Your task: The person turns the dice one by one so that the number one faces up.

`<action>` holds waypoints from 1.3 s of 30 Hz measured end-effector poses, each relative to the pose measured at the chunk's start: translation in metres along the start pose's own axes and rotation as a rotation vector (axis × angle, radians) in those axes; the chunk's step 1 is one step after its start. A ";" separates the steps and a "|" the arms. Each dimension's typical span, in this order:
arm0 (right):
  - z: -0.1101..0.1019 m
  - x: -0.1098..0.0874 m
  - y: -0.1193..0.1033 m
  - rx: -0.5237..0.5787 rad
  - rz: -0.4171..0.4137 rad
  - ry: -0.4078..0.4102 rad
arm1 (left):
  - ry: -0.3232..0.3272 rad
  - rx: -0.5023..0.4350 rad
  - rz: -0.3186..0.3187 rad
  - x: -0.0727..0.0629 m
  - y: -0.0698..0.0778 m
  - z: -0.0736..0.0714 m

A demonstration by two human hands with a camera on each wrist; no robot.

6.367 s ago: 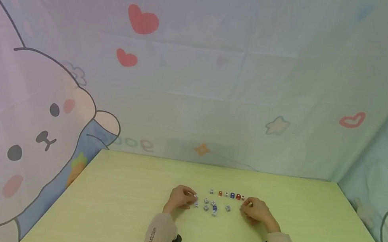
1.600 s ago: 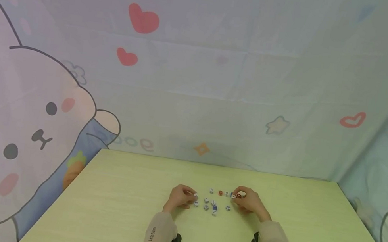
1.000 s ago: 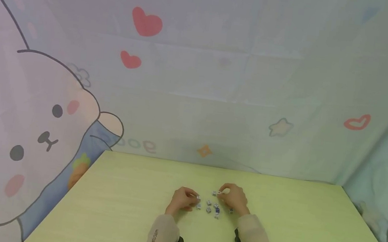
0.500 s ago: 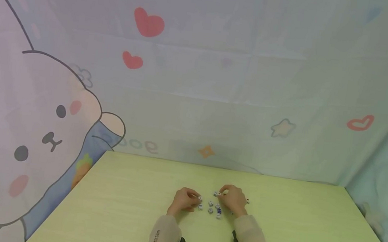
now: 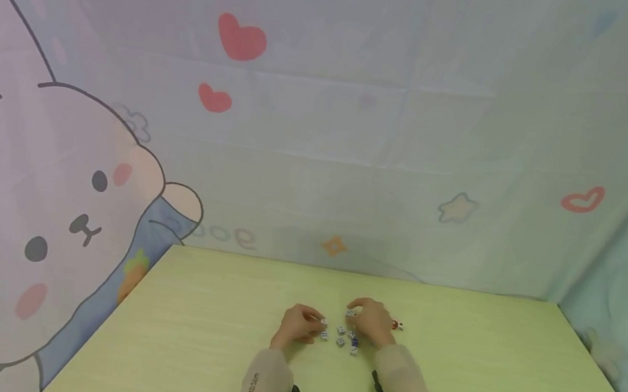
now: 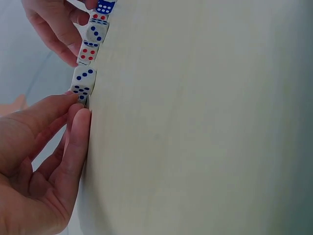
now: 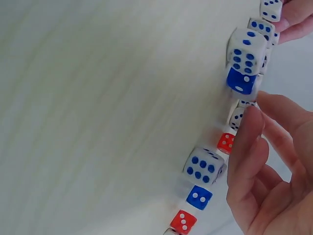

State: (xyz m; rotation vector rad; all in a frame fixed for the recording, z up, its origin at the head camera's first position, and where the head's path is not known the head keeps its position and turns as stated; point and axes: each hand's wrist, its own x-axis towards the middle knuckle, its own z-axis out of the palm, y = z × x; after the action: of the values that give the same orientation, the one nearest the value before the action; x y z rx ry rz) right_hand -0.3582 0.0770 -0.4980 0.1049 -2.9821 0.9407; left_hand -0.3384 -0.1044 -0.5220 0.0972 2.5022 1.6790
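Note:
Between thumb and fingertips my left hand (image 5: 299, 324) pinches a small white die (image 6: 82, 99), mostly covered by the fingers. Another white die with blue pips (image 6: 84, 76) is beside it in the left wrist view. My right hand (image 5: 372, 320) is at the left end of the far row, thumb and forefinger round a white die (image 7: 247, 104) that they partly hide. A white die (image 5: 349, 313) shows at its fingertips. Other dice in that row, such as a red die (image 7: 226, 142), a larger-looking white die (image 7: 204, 165) and a blue die (image 7: 199, 197), trail behind the right hand.
Several white dice (image 5: 340, 341) lie between the hands, along with a blue die (image 5: 355, 342). Past the right hand, a red die (image 5: 395, 325) shows. The pale yellow-green table (image 5: 207, 313) meets a printed cloth backdrop (image 5: 322, 126).
The right hand has carried a white die leftward from the row's right end to its left end. Its forefinger now reaches farther left. The left hand keeps its place.

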 end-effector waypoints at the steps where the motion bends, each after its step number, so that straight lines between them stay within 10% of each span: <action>1: 0.001 0.000 0.000 -0.017 0.002 -0.003 | 0.000 0.003 0.003 0.000 0.000 0.001; 7: 0.001 0.001 0.007 -0.044 0.002 -0.003 | -0.001 0.004 -0.005 -0.001 0.002 0.005; 18: -0.033 -0.008 0.028 0.302 -0.071 -0.144 | -0.008 0.018 0.001 0.001 0.006 0.002; 39: -0.053 -0.037 0.075 0.123 0.022 -0.144 | -0.012 0.037 0.021 0.000 0.002 0.001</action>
State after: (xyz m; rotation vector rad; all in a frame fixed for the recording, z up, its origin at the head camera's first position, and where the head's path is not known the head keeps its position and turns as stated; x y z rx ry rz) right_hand -0.3270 0.1705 -0.4988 0.1482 -3.0581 1.1676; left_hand -0.3383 -0.1032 -0.5206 0.1371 2.5327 1.6356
